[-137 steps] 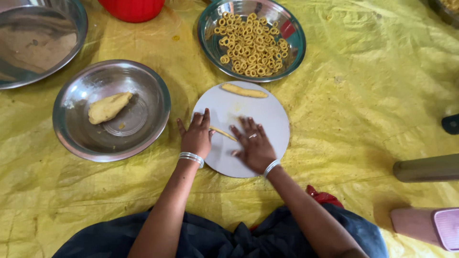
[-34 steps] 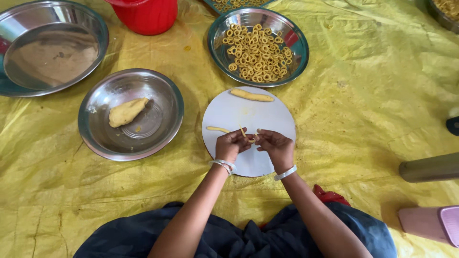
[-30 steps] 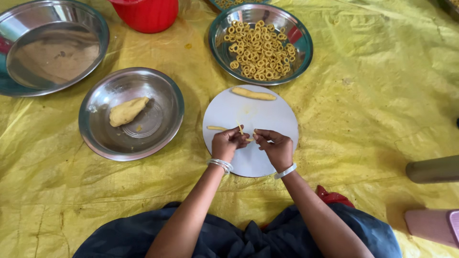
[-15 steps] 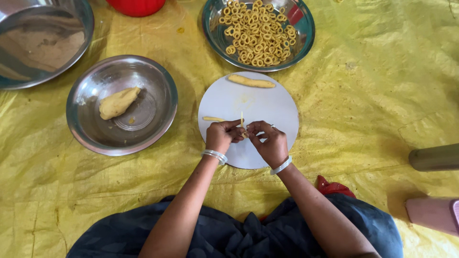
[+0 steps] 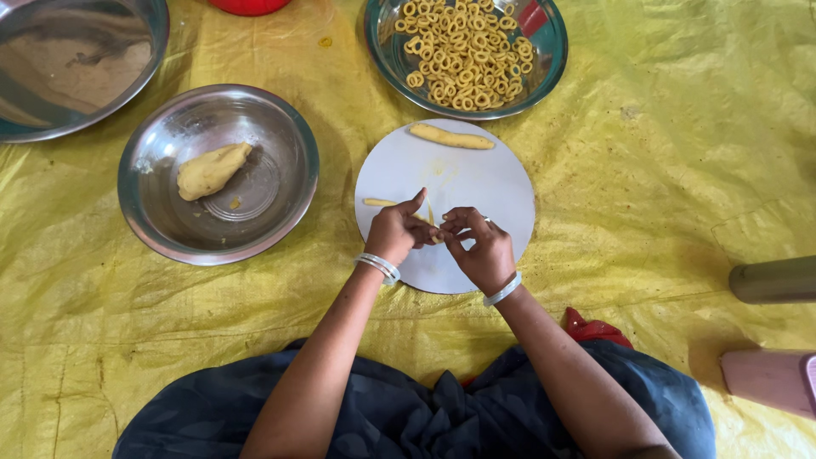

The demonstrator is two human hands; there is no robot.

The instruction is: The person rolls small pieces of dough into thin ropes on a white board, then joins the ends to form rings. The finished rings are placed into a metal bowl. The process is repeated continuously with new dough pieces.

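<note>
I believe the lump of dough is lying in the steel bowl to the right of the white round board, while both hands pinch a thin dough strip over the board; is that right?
Not quite: the head view shows the steel bowl holding the lump of dough to the left of the white round board, not the right. The left hand and right hand do pinch a thin dough strip over the board.

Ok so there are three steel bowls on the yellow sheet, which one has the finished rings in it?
The steel bowl at the top, just beyond the white round board. It holds many small dough rings; the bowl at left holds one dough lump, and the far-left bowl shows no rings.

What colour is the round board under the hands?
The round board is white, lying on a yellow sheet; the head view shows it best.
</note>
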